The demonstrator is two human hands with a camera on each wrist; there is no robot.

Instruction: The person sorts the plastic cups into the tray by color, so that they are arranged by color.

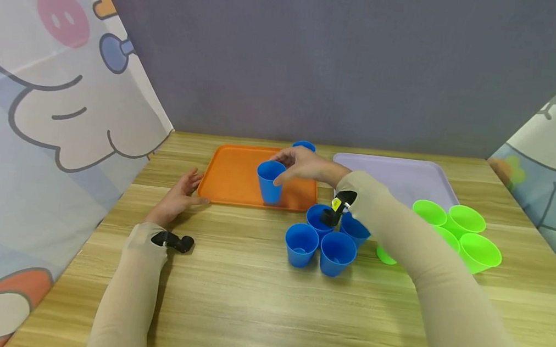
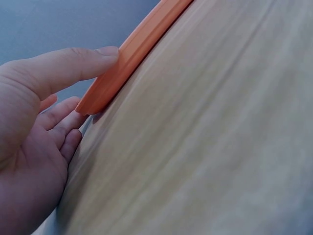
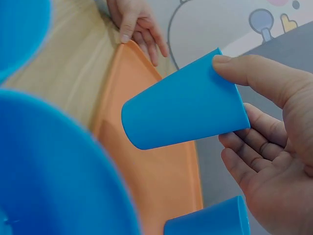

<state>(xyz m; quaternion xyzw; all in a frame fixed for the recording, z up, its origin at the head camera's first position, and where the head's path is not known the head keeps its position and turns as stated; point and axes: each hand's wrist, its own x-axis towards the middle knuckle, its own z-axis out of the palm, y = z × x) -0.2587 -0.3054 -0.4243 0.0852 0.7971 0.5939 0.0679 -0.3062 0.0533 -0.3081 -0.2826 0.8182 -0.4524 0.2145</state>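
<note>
My right hand (image 1: pixel 303 163) holds a blue cup (image 1: pixel 270 183) near its rim, thumb on one side and fingers on the other. The cup is over the front right part of an orange tray (image 1: pixel 230 175), mouth up; whether its base touches the tray I cannot tell. A second blue cup (image 3: pixel 210 218) stands at the tray's back right corner, mostly hidden behind the right hand in the head view. At the tray's front left corner is my left hand (image 1: pixel 179 198), its thumb touching the orange rim and its fingers loosely extended along the side.
Several blue cups (image 1: pixel 301 244) stand close together in front of the orange tray, partly beneath the right wrist. A lavender tray (image 1: pixel 397 175) lies at the back right. Several green cups (image 1: pixel 479 252) are clustered at the right, partly covered by the right sleeve.
</note>
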